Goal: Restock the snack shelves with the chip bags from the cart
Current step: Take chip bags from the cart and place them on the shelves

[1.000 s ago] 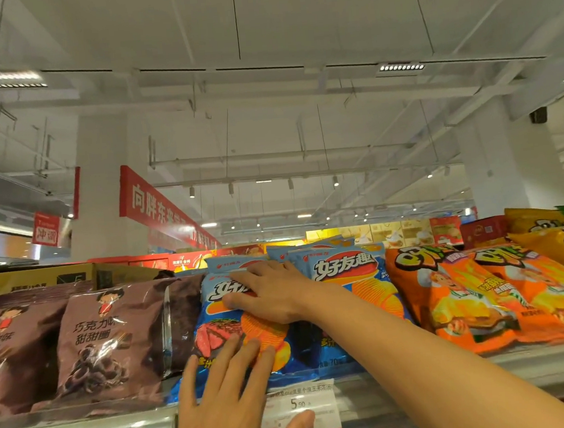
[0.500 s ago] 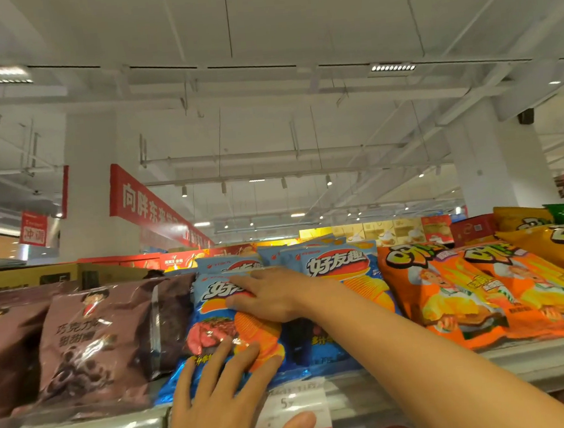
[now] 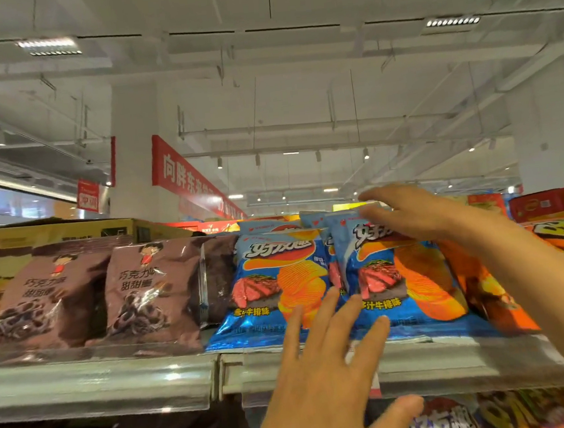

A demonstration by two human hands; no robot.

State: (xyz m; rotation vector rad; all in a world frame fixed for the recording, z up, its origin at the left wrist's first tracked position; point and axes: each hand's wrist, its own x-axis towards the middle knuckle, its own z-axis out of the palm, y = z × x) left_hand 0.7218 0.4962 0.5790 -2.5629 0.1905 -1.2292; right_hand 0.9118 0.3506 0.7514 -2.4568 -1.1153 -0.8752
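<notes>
Two bare hands and one bare forearm show. The left hand (image 3: 325, 377), entering from six o'clock, wears no glove, ring or watch, and no sleeve reaches its wrist. The right hand (image 3: 410, 214), with its forearm entering from four o'clock, is likewise ungloved and unsleeved. Fingernails are short, unpainted.

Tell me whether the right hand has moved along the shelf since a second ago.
Yes. The right hand went right, from the left blue chip bag to the top of the right blue chip bag.

Two blue chip bags (image 3: 399, 278) (steak picture) upright side by side on shelf (image 3: 97, 383).
</notes>
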